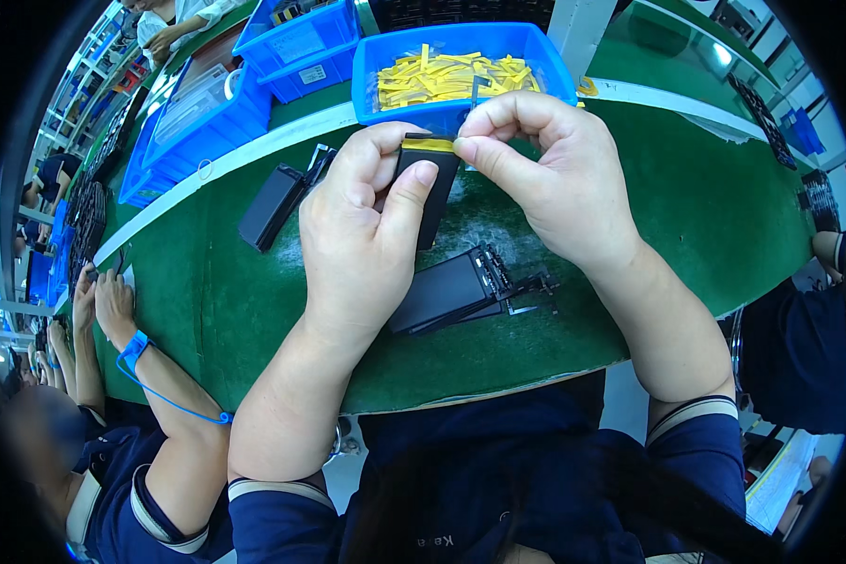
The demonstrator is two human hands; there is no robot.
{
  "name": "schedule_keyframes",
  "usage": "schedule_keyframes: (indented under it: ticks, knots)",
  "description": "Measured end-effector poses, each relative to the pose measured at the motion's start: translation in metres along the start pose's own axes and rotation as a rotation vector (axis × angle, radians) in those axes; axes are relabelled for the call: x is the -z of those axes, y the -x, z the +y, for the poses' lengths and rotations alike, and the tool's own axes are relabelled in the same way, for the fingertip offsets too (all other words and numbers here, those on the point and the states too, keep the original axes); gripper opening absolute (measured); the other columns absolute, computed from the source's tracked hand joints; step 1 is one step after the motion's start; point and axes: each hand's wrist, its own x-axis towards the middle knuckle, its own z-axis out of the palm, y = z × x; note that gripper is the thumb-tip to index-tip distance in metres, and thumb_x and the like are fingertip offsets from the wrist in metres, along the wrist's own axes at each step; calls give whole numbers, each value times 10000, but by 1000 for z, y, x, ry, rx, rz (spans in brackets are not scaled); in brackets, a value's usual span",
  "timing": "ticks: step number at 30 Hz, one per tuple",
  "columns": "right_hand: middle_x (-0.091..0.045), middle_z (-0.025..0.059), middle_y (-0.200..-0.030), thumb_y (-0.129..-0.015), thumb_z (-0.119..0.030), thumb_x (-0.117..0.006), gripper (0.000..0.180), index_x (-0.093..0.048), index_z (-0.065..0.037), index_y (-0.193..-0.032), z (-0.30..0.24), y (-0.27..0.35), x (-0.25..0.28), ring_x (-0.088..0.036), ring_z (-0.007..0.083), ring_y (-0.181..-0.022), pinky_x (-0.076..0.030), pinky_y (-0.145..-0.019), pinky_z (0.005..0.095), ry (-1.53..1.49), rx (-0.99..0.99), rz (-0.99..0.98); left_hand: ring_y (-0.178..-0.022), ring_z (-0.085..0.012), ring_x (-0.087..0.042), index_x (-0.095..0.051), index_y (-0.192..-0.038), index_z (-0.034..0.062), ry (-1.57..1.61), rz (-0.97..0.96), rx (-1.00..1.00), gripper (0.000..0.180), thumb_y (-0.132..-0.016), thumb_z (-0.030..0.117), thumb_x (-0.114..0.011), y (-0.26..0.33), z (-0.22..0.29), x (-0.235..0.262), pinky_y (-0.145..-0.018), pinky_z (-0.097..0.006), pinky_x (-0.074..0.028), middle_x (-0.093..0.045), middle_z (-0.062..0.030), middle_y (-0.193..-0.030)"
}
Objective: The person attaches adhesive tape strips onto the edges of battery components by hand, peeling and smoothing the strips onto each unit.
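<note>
On the green table point(254, 310), a stack of flat black packs point(446, 291) lies just below the hands. The left hand point(362, 226) grips an upright black pack point(430, 193); the right hand point(545, 169) pinches yellow tape point(430, 145) at its top. Beyond sits a blue bin point(536, 52) of yellow strips point(442, 77).
</note>
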Motion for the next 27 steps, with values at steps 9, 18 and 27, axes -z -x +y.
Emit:
schedule_keyframes:
  ticks: [9, 18, 27]
  knots:
    - [-647, 51, -718, -763, -117, -655, 94, -644, -24, -773, 1, 0, -1, -624, 129, -681, -491, -610, 259, 104, 54, 1, -575, -160, -619, -566, -1002, 18, -226, 43, -171, 175, -842, 48, -628, 3, 3, -4, -526, -265, -474, -649, -98, -707]
    - [-602, 37, -670, -752, -120, -639, 113, -620, -10, -763, -2, 3, 1, -575, 108, -631, -461, -583, 242, 10, 71, -193, -710, -294, -657, -607, -994, 22, -409, 41, -102, 166, -840, 84, -599, -15, -9, 16, -638, -339, -507, -651, -166, -786]
    - [-605, 8, -696, -782, -125, -641, 111, -640, -14, -790, 8, -4, -3, -550, 79, -634, -464, -617, 222, -79, -187, -237, -840, -209, -611, -663, -1023, 53, -1112, 64, 19, 228, -852, 185, -590, -44, -61, 109, -766, -316, -466, -639, -138, -968]
